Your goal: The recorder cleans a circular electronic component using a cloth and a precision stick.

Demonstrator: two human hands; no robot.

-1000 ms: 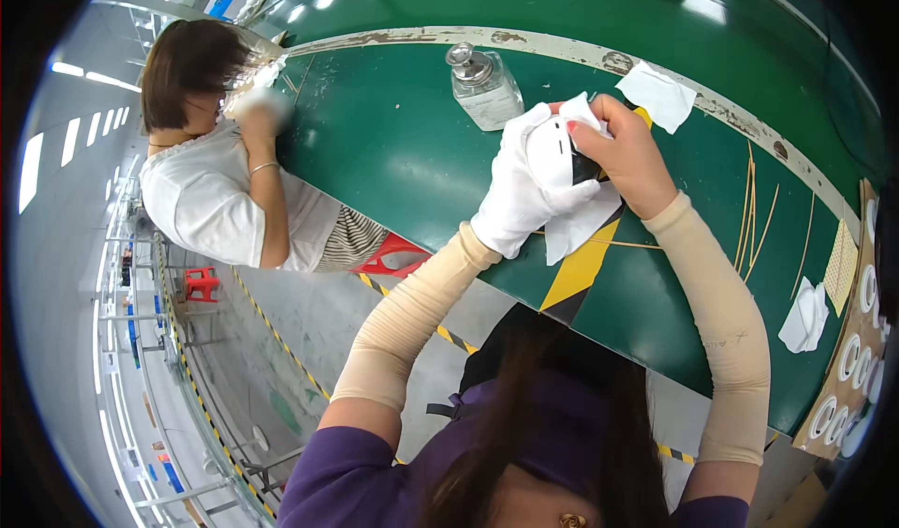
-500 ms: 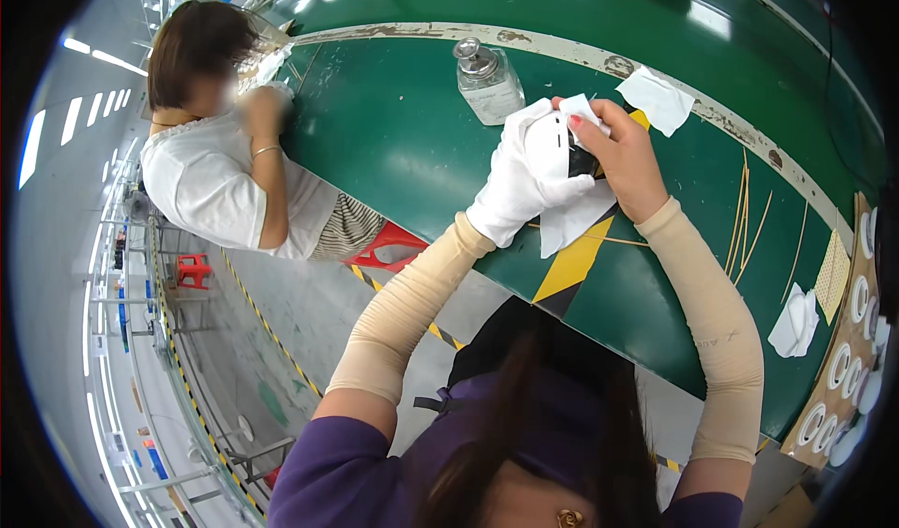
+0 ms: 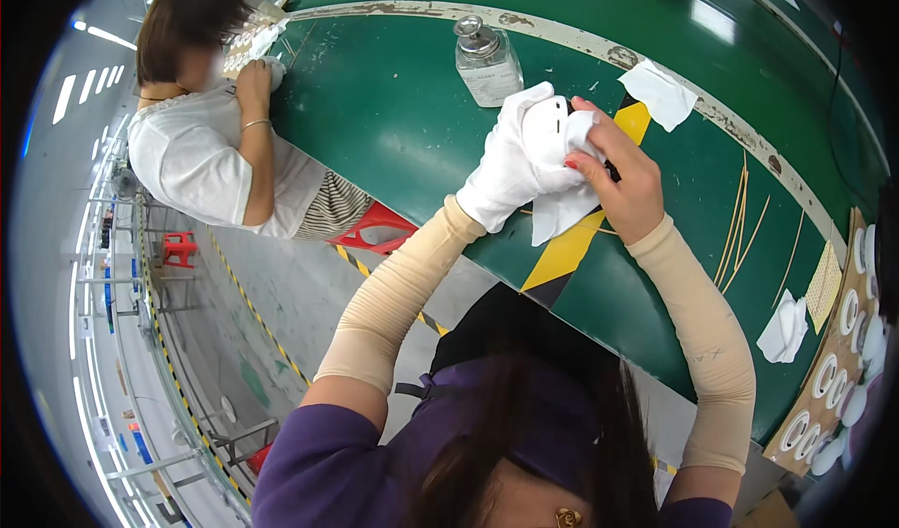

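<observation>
Green desk [image 3: 393, 121] underneath; above it, midway between near and far edges, the gloved left hand [image 3: 513, 158] clasps a rounded white piece [image 3: 541, 133], apparently steadying it, while the adjoining bare right hand [image 3: 626, 177] pinches white cloth [image 3: 580, 135] alongside.

The person's left grip [image 3: 524, 158] wears a white fabric glove [image 3: 494, 174], softly creased, while the right grip [image 3: 629, 177] is bare, with glossy red polish [image 3: 570, 163] on the thumbnail. Matching beige stretch sleeves, one left [image 3: 403, 289] and one right [image 3: 702, 322], run from the wrists past the elbows; the left bunches into many fine rings, and the right carries a small, faint dark mark [image 3: 709, 352]. A purple short-sleeved top [image 3: 323, 462] shows above a black lower garment [image 3: 515, 327]. A dark strap [image 3: 410, 389] juts out at the waist's left. Long hair [image 3: 618, 444] hangs over the chest beside a gold, rose-shaped ornament [image 3: 567, 518].
</observation>
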